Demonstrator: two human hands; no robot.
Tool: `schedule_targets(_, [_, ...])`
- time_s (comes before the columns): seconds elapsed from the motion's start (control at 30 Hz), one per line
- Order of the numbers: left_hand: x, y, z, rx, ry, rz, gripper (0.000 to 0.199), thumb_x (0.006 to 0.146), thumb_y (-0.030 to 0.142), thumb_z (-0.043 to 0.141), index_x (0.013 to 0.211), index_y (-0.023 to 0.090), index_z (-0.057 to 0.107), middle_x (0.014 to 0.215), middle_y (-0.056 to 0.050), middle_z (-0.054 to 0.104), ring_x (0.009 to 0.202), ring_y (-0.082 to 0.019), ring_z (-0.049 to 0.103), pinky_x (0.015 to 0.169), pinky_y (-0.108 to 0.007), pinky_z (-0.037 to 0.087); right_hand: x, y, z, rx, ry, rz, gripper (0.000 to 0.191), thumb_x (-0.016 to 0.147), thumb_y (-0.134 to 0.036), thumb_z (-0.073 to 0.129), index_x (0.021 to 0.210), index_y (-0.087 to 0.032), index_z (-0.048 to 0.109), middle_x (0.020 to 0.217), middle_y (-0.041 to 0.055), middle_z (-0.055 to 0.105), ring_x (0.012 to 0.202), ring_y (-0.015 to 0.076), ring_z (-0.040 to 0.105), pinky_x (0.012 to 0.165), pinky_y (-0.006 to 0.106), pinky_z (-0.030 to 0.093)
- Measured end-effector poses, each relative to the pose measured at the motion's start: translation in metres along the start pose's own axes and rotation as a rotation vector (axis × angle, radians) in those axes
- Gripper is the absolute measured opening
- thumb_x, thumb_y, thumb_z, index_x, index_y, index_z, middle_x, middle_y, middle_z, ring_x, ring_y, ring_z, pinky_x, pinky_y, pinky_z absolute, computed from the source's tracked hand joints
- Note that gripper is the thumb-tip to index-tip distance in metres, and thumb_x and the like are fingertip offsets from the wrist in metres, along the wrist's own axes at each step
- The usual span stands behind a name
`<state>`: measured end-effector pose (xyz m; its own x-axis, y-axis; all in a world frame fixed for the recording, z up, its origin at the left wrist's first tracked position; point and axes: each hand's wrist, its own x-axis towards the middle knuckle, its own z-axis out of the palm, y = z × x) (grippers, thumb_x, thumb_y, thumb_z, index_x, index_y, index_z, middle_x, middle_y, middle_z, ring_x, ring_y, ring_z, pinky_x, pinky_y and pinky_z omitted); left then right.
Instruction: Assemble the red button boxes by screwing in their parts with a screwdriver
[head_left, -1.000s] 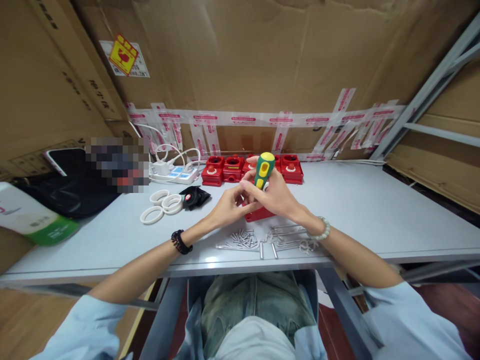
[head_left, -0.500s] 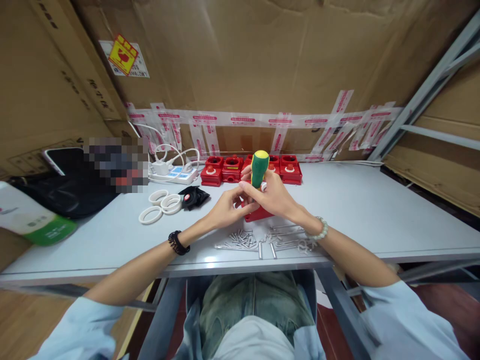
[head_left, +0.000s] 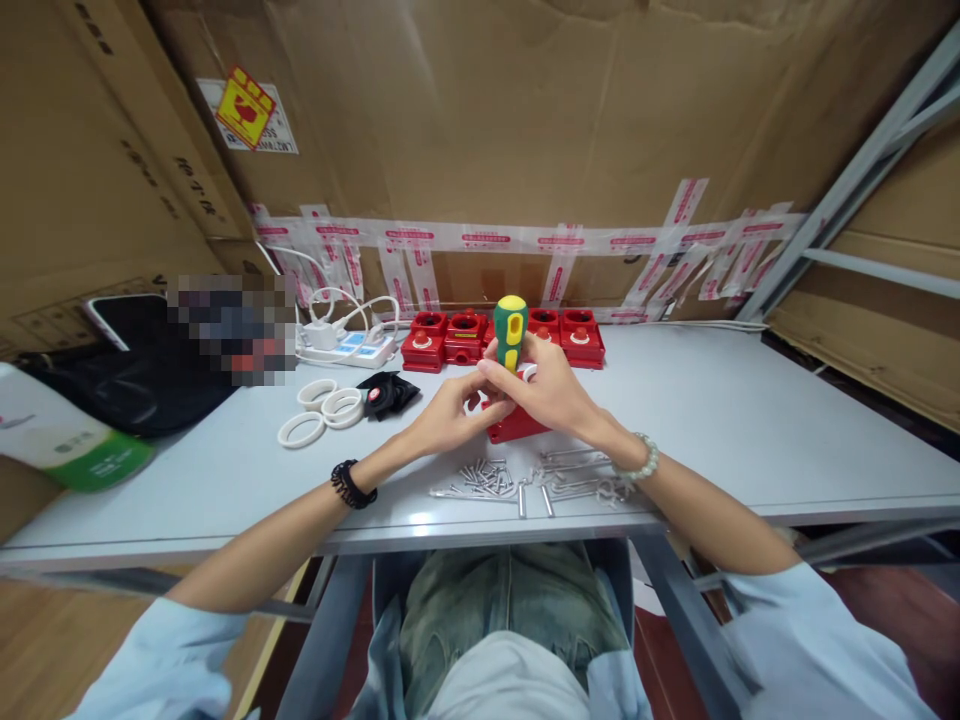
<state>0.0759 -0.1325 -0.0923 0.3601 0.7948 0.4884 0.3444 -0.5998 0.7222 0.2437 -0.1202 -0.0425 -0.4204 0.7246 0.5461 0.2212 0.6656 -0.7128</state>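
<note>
My right hand (head_left: 553,388) is closed around the green and yellow handle of a screwdriver (head_left: 511,330), which stands nearly upright. Below it is a red box-shaped housing (head_left: 517,425), partly covered by both hands, with a bit of a white ring showing. My left hand (head_left: 456,412) is at the left side of this housing, thumb and fingers bent together near the screwdriver's lower end. What the left fingers pinch is hidden, and so is the screwdriver's tip. Small silver screws (head_left: 487,477) lie in a pile just in front of the hands.
Several red housings (head_left: 425,345) stand in a row at the back. White rings (head_left: 301,430) and a black plastic-wrapped item (head_left: 390,395) lie to the left, near a power strip (head_left: 349,347). Metal rods (head_left: 577,488) and clear plastic scraps lie by the table's front edge.
The screwdriver handle has turned, so a yellow inlay now faces me, and its top has shifted slightly left. Both hands stay at the same red housing.
</note>
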Motion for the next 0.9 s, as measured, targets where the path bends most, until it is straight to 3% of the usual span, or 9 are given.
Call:
schedule_targets(0.1, [-0.001, 0.002, -0.002, 0.043, -0.027, -0.004, 0.019, 0.089, 0.032, 0.061, 0.085, 0.015, 0.068, 0.082, -0.003, 0.072, 0.068, -0.012, 0.055, 0.061, -0.025, 0.039, 0.000, 0.000, -0.001, 0.016, -0.001, 0.000, 0.026, 0.085, -0.044, 0.064, 0.093, -0.020, 0.062, 0.085, 0.0028, 0.066, 0.079, 0.0172, 0.060, 0.071, 0.034, 0.048])
schedule_targets(0.3, [0.004, -0.004, 0.005, -0.054, 0.111, -0.047, 0.025, 0.080, 0.037, 0.071, 0.076, 0.015, 0.059, 0.069, 0.001, 0.063, 0.061, -0.010, 0.051, 0.056, -0.023, 0.037, 0.001, -0.004, -0.005, -0.021, 0.033, -0.064, 0.021, 0.082, -0.037, 0.069, 0.086, -0.019, 0.060, 0.082, 0.0000, 0.064, 0.076, 0.0144, 0.057, 0.072, 0.032, 0.046])
schedule_targets(0.53, [-0.001, 0.011, -0.014, 0.211, -0.090, 0.084, 0.010, 0.081, 0.026, 0.067, 0.080, 0.016, 0.064, 0.073, -0.001, 0.064, 0.068, -0.013, 0.055, 0.065, -0.026, 0.043, 0.002, 0.000, -0.009, -0.013, 0.067, -0.110, 0.025, 0.084, -0.042, 0.067, 0.081, -0.018, 0.062, 0.076, -0.0003, 0.063, 0.071, 0.0134, 0.056, 0.071, 0.032, 0.046])
schedule_targets(0.63, [-0.001, 0.012, -0.015, 0.254, -0.163, 0.072, 0.007, 0.082, 0.022, 0.063, 0.077, 0.017, 0.064, 0.072, 0.000, 0.064, 0.068, -0.013, 0.055, 0.067, -0.026, 0.043, 0.001, 0.000, -0.009, -0.018, 0.074, -0.108, 0.026, 0.084, -0.044, 0.067, 0.082, -0.018, 0.062, 0.078, 0.0001, 0.064, 0.073, 0.0142, 0.057, 0.072, 0.033, 0.048])
schedule_targets(0.9, [0.000, 0.014, -0.017, 0.185, -0.139, 0.009, 0.016, 0.088, 0.032, 0.059, 0.083, 0.017, 0.061, 0.080, -0.002, 0.065, 0.070, -0.013, 0.055, 0.063, -0.025, 0.042, 0.000, -0.004, -0.011, 0.078, 0.156, -0.115, 0.028, 0.084, -0.045, 0.068, 0.095, -0.019, 0.065, 0.087, 0.0026, 0.069, 0.078, 0.0154, 0.063, 0.077, 0.036, 0.054])
